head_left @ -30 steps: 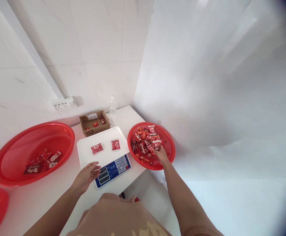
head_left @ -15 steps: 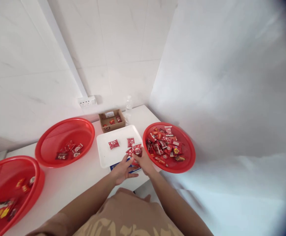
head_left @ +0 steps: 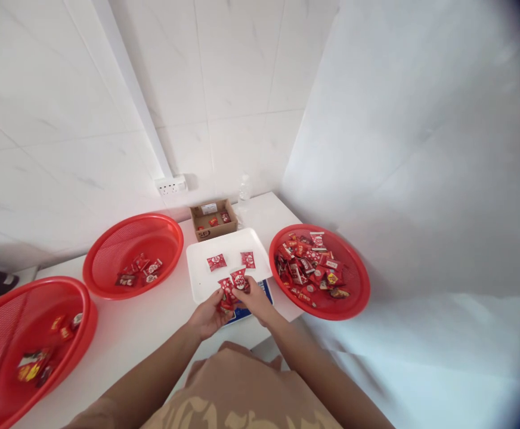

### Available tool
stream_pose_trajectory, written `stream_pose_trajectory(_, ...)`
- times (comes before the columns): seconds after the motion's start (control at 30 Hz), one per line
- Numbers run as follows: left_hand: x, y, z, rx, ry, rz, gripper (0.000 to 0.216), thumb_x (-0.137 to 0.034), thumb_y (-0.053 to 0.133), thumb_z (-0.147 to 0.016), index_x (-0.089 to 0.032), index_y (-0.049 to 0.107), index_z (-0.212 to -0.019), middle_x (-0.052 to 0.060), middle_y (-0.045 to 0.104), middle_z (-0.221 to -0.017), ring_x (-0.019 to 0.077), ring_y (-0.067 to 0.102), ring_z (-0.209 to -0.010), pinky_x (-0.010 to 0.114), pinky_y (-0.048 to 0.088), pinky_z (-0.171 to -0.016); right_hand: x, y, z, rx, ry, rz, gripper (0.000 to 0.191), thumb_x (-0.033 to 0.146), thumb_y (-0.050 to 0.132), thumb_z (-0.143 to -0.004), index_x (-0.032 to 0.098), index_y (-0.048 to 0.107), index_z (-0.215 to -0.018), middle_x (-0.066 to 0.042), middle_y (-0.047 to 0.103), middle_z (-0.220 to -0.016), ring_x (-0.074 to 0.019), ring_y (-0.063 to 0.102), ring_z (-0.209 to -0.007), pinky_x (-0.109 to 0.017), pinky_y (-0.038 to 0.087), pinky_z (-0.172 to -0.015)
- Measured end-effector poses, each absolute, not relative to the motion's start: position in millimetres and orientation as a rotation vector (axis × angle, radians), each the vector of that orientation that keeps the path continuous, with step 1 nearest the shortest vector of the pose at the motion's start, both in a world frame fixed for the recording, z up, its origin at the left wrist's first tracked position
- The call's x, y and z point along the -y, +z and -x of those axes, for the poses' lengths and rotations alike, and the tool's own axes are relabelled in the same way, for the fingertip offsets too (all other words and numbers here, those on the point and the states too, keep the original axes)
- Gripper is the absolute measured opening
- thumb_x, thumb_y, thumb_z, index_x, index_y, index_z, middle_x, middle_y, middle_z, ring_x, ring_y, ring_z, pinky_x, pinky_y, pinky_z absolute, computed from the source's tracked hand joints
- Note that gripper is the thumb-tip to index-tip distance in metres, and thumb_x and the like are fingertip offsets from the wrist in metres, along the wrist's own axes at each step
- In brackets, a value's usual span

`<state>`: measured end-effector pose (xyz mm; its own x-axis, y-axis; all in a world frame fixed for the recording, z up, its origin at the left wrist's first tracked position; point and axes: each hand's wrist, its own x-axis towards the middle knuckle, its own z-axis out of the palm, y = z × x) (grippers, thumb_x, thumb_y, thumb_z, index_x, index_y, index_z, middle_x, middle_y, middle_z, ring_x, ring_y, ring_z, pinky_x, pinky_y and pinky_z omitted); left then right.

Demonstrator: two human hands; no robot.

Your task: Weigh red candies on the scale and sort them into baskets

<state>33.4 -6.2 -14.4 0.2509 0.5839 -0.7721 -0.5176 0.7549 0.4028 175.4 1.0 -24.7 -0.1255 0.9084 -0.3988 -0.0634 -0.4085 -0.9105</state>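
Over the near edge of a white tray (head_left: 201,285), my two hands meet with small red candy packets between them. My left hand (head_left: 207,317) is closed on red candy packets (head_left: 226,289); fingers partly cover them, so their number is unclear. Beside it, my right hand (head_left: 256,300) pinches another candy packet (head_left: 238,279), its round white print facing up. Two similar packets lie apart on the tray, a left packet (head_left: 216,262) and a right packet (head_left: 248,260). A blue printed item (head_left: 266,291) shows below the tray's near edge.
A red basket (head_left: 362,280) heaped with mixed candy stands right of the tray. Two more red baskets, a middle basket (head_left: 90,271) and a near-left basket (head_left: 87,322), hold several candies each. Behind the tray are a cardboard box (head_left: 215,231) and clear bottle (head_left: 244,187) near the wall.
My left hand, fingers spread before, has closed on packets. My right hand now pinches a separate packet beside it. The whole view has shifted slightly, so the surroundings appear further right.
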Motion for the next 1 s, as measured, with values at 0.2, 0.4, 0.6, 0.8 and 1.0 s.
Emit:
stream_pose_trajectory(0.2,-3.6,-8.0,-21.2,-1.173,0.793,-0.095,0.018,-0.030,0.047,-0.091,-0.014,0.054,-0.088,0.004,0.064,-0.069,0.0106,0.063,-0.056,0.017,0.049,-0.048,-25.2,-18.7,-176.3,0.984,1.597,1.489,0.067,0.037,0.064,-0.070,0.024,0.038,-0.129,-0.008,0.061,-0.108,-0.0145,0.062,-0.070,-0.025,0.050,-0.054)
stream_pose_trajectory(0.4,3.1,-7.3,-15.9,-1.228,0.772,-0.172,0.019,-0.031,0.050,-0.089,-0.013,0.056,-0.086,0.003,0.064,-0.069,0.0099,0.061,-0.055,0.017,0.046,-0.047,-18.7,-28.1,-184.3,1.142,1.477,1.593,0.063,0.040,0.059,-0.074,0.030,0.039,-0.134,-0.009,0.052,-0.125,-0.0124,0.060,-0.071,-0.024,0.049,-0.053)
stream_pose_trajectory(0.6,17.0,-15.0,-25.8,-1.228,0.521,-0.563,0.032,-0.045,0.063,-0.077,-0.018,0.059,-0.094,0.003,0.066,-0.075,0.0105,0.058,-0.056,0.019,0.041,-0.048,-1.4,-32.7,-186.5,1.477,1.535,1.380,0.033,0.034,0.054,-0.079,0.020,0.062,-0.107,-0.005,0.067,-0.099,-0.0184,0.061,-0.090,-0.032,0.049,-0.078)
stream_pose_trajectory(0.8,21.9,-12.4,-34.9,-1.212,0.419,-0.675,0.037,-0.049,0.066,-0.072,-0.018,0.060,-0.092,0.000,0.063,-0.068,0.0092,0.055,-0.053,0.020,0.038,-0.052,7.4,-33.7,-194.8,1.577,1.449,1.421,0.022,0.029,0.051,-0.079,0.018,0.067,-0.088,-0.003,0.070,-0.087,-0.0193,0.062,-0.084,-0.034,0.046,-0.080)
stream_pose_trajectory(1.0,17.5,-18.0,-30.1,-1.195,0.549,-0.488,0.028,-0.037,0.072,-0.070,-0.015,0.057,-0.079,0.000,0.062,-0.059,0.0067,0.052,-0.047,0.016,0.032,-0.045,-14.6,-32.3,-193.9,1.616,1.218,1.530,0.032,0.033,0.048,-0.084,0.018,0.062,-0.108,-0.008,0.065,-0.109,-0.0197,0.059,-0.097,-0.036,0.044,-0.087)
